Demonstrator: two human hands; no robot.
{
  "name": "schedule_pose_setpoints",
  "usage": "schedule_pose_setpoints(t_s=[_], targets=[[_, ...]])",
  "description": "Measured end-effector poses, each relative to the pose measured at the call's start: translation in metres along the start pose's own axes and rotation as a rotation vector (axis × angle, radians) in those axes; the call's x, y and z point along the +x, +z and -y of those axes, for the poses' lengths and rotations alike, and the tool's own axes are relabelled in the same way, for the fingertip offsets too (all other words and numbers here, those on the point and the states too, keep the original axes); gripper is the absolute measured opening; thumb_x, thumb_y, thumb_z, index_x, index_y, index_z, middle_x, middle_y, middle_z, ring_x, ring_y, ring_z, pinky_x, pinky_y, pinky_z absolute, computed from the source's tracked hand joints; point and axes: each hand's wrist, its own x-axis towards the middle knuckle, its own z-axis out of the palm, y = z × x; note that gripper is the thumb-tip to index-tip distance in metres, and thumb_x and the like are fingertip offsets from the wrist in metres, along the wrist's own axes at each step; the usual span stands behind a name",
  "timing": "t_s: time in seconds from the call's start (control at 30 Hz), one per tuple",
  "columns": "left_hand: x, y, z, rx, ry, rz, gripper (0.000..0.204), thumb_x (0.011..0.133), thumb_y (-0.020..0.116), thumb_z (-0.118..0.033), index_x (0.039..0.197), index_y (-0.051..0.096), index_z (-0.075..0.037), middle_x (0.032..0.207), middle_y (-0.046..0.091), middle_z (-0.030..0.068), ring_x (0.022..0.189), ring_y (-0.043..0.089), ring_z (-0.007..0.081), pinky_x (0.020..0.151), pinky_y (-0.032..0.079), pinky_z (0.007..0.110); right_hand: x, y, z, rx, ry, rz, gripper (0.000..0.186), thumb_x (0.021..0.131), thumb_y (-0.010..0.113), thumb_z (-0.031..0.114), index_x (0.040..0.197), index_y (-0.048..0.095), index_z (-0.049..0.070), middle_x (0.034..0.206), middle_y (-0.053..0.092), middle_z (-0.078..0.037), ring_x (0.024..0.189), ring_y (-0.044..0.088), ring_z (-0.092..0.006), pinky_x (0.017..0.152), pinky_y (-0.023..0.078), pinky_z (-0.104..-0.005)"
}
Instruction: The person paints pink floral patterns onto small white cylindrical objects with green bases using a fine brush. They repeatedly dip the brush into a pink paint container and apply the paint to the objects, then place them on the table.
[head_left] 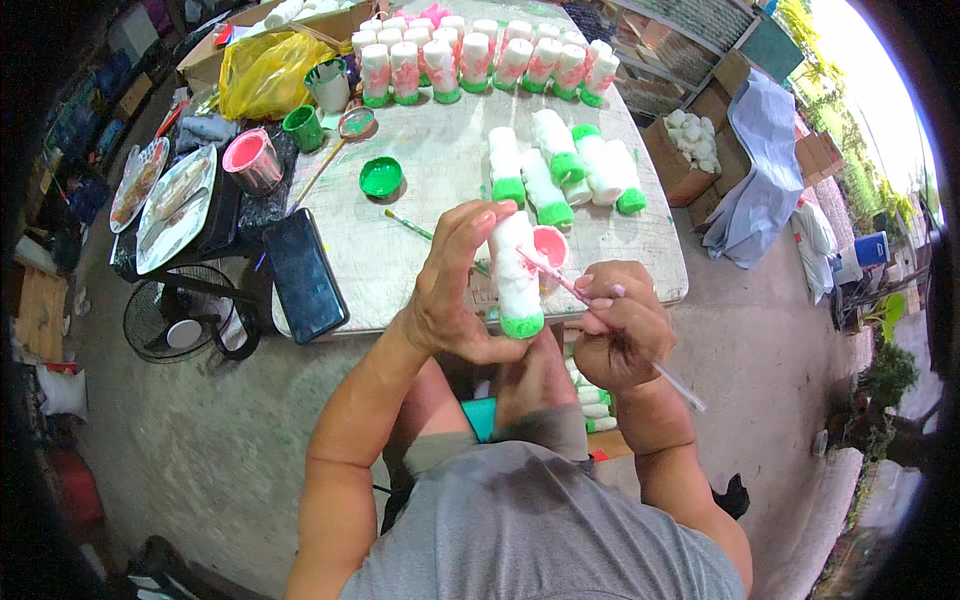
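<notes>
My left hand (452, 285) grips a white pillar candle (513, 262) by its two ends, fingers at the top and thumb at the green-painted base. My right hand (622, 322) is closed around a thin paintbrush (570, 288), whose pink tip touches the candle's side. A little pink shows on the white surface there. Just behind the candle is a small cup of pink paint (549, 246), partly hidden by it. Several white candles with green ends (545, 185) lie and stand on the table past my hands.
Rows of candles with pink and green paint (475, 62) stand at the table's (450, 150) far end. Left are a lid of green paint (380, 177), a pink paint can (252, 162), a phone (306, 275), a yellow bag (270, 75) and plates (178, 208). A fan (180, 315) stands beside the table.
</notes>
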Motion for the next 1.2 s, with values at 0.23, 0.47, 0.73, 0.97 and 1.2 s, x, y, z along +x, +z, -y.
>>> schedule_pose_setpoints(t_s=[0.23, 0.47, 0.73, 0.97, 1.2], targets=[[-0.001, 0.0, -0.001, -0.001, -0.023, 0.007, 0.113, 0.054, 0.089, -0.024, 0.151, 0.037, 0.001, 0.137, 0.058, 0.0261, 0.12, 0.058, 0.0425, 0.103, 0.047, 0.052, -0.01, -0.015, 0.011, 0.012, -0.021, 0.139, 0.043, 0.076, 0.073, -0.008, 0.112, 0.053, 0.002, 0.096, 0.067, -0.013, 0.083, 0.069, -0.033, 0.074, 0.058, -0.0398], [-0.001, 0.001, 0.002, 0.004, 0.026, 0.034, 0.113, 0.054, 0.089, -0.023, 0.151, 0.036, -0.001, 0.137, 0.058, 0.0261, 0.122, 0.057, 0.043, 0.105, 0.046, 0.053, 0.008, -0.008, -0.002, 0.283, 0.409, -0.084, 0.021, 0.105, 0.06, 0.021, 0.105, 0.05, 0.002, 0.088, 0.06, -0.009, 0.074, 0.055, -0.0157, 0.065, 0.048, -0.0288], [-0.006, 0.006, 0.006, -0.074, 0.005, -0.001, 0.118, 0.052, 0.09, -0.018, 0.154, 0.033, -0.003, 0.138, 0.054, 0.0284, 0.123, 0.056, 0.0441, 0.106, 0.045, 0.055, 0.013, 0.001, -0.014, 0.435, 0.437, -0.28, 0.022, 0.103, 0.064, 0.021, 0.107, 0.054, 0.001, 0.089, 0.065, -0.008, 0.072, 0.057, -0.01, 0.066, 0.049, -0.0245], [-0.001, 0.002, 0.001, -0.017, 0.014, 0.043, 0.114, 0.052, 0.09, -0.018, 0.151, 0.036, -0.004, 0.138, 0.057, 0.0262, 0.121, 0.057, 0.0446, 0.104, 0.045, 0.055, 0.014, 0.004, -0.018, 0.45, 0.454, -0.276, 0.022, 0.104, 0.063, 0.021, 0.106, 0.054, 0.002, 0.089, 0.064, -0.009, 0.073, 0.056, -0.0114, 0.066, 0.049, -0.0257], [0.001, 0.002, 0.0, -0.019, 0.01, 0.047, 0.115, 0.051, 0.09, -0.018, 0.151, 0.035, -0.004, 0.138, 0.056, 0.0259, 0.12, 0.057, 0.0442, 0.103, 0.046, 0.055, 0.0, -0.006, -0.016, 0.141, 0.03, -0.087, 0.019, 0.094, 0.071, 0.006, 0.103, 0.054, 0.003, 0.088, 0.065, -0.014, 0.077, 0.066, -0.0265, 0.069, 0.054, -0.0353]])
